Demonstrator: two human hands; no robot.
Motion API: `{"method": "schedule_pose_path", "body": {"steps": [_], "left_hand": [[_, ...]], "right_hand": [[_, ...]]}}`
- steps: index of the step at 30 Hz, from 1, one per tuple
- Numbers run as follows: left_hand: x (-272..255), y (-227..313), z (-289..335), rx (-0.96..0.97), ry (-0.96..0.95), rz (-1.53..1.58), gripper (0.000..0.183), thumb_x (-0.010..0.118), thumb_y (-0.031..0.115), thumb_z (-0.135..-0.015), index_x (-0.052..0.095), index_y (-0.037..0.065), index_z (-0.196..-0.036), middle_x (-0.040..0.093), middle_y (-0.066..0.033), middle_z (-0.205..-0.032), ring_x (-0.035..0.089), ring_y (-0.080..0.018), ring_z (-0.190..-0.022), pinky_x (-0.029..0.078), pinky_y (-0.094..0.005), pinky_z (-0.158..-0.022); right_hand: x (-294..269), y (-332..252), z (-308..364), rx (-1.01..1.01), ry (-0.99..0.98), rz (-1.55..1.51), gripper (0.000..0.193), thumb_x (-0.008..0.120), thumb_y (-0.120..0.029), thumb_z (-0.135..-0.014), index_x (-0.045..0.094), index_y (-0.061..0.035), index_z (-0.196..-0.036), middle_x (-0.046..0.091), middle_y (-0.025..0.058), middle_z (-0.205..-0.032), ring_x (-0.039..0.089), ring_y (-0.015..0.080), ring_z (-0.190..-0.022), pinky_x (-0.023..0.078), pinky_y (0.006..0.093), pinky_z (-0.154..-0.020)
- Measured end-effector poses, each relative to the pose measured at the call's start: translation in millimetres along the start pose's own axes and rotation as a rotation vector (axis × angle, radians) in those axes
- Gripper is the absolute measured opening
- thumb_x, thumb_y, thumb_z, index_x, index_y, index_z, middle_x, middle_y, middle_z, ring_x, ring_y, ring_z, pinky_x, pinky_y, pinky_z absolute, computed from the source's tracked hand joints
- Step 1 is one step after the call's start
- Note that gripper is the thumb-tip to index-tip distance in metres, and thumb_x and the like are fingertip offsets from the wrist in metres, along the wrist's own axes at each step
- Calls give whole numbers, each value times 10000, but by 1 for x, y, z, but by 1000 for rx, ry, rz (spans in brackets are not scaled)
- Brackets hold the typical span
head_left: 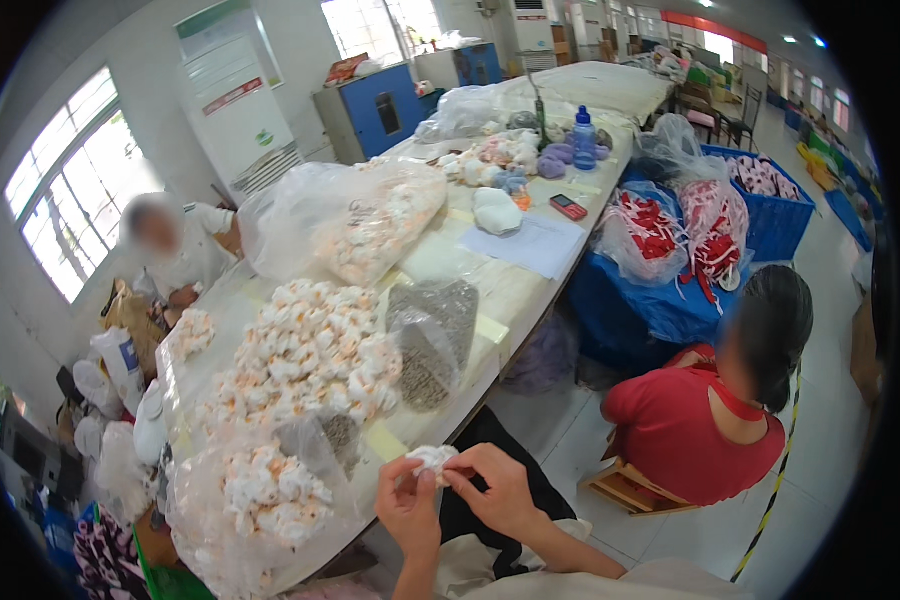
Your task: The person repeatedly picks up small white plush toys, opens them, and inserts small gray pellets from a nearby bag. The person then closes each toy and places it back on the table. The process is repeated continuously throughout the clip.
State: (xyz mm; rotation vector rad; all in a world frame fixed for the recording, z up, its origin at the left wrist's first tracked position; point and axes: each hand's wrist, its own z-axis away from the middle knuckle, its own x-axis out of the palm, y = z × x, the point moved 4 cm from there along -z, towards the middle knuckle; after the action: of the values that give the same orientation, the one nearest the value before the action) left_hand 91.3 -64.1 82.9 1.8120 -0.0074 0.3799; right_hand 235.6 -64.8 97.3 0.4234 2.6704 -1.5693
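Note:
Above my lap, beside the table edge, a small white fluffy plush piece [432, 456] is pinched between both hands. My left hand [408, 500] grips its left side with thumb and fingers. On the other side, the fingertips of my right hand [494, 488] press together at its right end. Close to the left hand lies a clear bag of similar white and peach pieces [275, 495]. A large loose pile of such pieces [305, 350] covers the table beyond. Next to that pile rests a clear bag of grey-brown pellets [425, 385], with a smaller heap of pellets [340, 440] nearer me.
A long table [440, 250] runs away from me, carrying a big plastic bag [370, 220], paper sheets [530, 243], a red phone [568, 207] and a blue bottle [584, 140]. One person in red [695, 430] sits at right; another [185, 245] is across the table.

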Motion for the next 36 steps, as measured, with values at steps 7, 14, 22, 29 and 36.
{"method": "schedule_pose_path", "body": {"steps": [7,14,22,29,36], "left_hand": [[45,2,-42,328,-167,-661,250,685,127,-877,664,11,-1098,667,-139,-1025,666,-238,-807,524,-350,-688],[20,-67,-69,-178,-578,-692,366,639,354,-1015,696,1,-933,680,-156,-857,660,-339,-755,515,-389,-688],[-8,-73,-95,-24,-413,-679,192,674,196,-982,708,8,-964,677,-164,-830,665,-326,-711,525,-387,-654],[-28,-67,-112,148,-440,-569,91,703,87,-909,706,13,-962,694,-160,-856,676,-340,-730,549,-412,-658],[-55,-73,-116,117,-395,-515,151,677,128,-929,694,7,-1017,712,-157,-915,688,-304,-735,554,-385,-646]], "right_hand": [[-18,50,-18,-131,-7,175,187,778,-20,-827,725,-33,-1006,710,106,-968,689,288,-847,570,356,-733],[-7,90,-45,61,-132,-122,140,777,-54,-882,720,-33,-1008,702,76,-947,650,261,-879,534,355,-780],[41,108,-60,52,-100,5,137,788,-77,-885,702,-24,-978,695,111,-918,677,288,-826,545,355,-711],[68,104,-56,304,-231,-52,103,723,-77,-953,685,-7,-1017,676,125,-971,658,223,-864,513,305,-771],[92,106,-59,549,-316,-224,97,686,-68,-986,664,8,-1040,646,94,-986,630,136,-816,514,256,-726]]}}
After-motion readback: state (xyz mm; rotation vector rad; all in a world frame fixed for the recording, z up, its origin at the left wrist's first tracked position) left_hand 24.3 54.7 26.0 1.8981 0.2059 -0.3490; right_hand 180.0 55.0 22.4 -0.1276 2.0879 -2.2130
